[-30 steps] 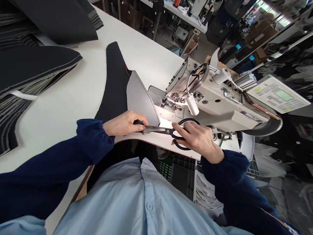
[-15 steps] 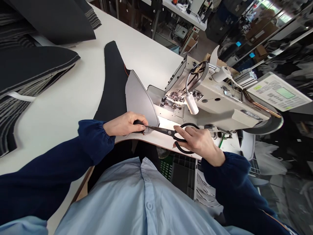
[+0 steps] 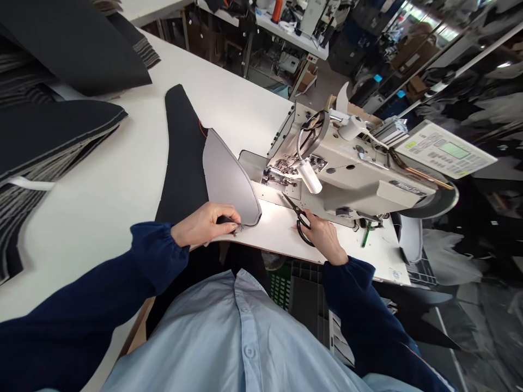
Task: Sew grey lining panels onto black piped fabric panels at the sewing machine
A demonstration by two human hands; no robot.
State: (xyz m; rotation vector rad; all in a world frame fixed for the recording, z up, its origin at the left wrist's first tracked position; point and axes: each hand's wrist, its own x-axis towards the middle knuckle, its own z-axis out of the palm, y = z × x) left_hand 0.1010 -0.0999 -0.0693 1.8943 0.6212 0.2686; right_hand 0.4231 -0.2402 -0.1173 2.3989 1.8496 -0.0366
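My left hand (image 3: 207, 222) pinches the near edge of a sewn fabric panel, black (image 3: 180, 147) with a light grey mesh part (image 3: 229, 177). Loose dark thread ends show just beneath the fingertips. In my right hand (image 3: 322, 234) is a pair of black-handled scissors (image 3: 297, 211), their blades pointing up and left over the bed of the sewing machine (image 3: 347, 169). The blades look closed and stand apart from the panel. Part of the scissor handles is hidden by my fingers.
Stacks of dark cut panels (image 3: 53, 130) lie on the left of the white table (image 3: 134, 163). A control box with a screen (image 3: 447, 149) sits on the machine's right. Near the table's right side lies a green-handled tool (image 3: 366, 235). Below the edge is a green crate (image 3: 280, 289).
The scissors have moved away from the panel's edge, to the right and up, and their blades have swung upward. My left hand keeps its pinch. The view has shifted slightly.
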